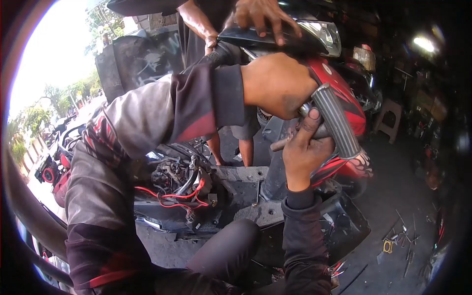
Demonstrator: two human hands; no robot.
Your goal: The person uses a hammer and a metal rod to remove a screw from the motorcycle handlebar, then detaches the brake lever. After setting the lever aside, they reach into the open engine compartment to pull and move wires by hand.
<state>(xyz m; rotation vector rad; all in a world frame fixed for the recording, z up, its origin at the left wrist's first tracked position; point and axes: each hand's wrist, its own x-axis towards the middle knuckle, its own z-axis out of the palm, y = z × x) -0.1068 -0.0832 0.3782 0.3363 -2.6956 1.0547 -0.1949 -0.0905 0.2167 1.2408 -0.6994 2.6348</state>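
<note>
On the dark workshop floor [388, 167], beside the scooter's ribbed grip [337, 120], my left hand [280, 86] is clenched, its contents hidden; my right hand [305, 162], against the grip, grasps a metal piece [305, 107].

I see a ribbed grey grip [337, 123], cylindrical, slanting down to the right before the scooter [246, 173]'s red front. A dull rod [280, 145], mostly hidden, shows left of the grip. The scooter looks partly stripped to me: wiring and mechanical parts exposed behind its dark, dusty footboard.
</note>
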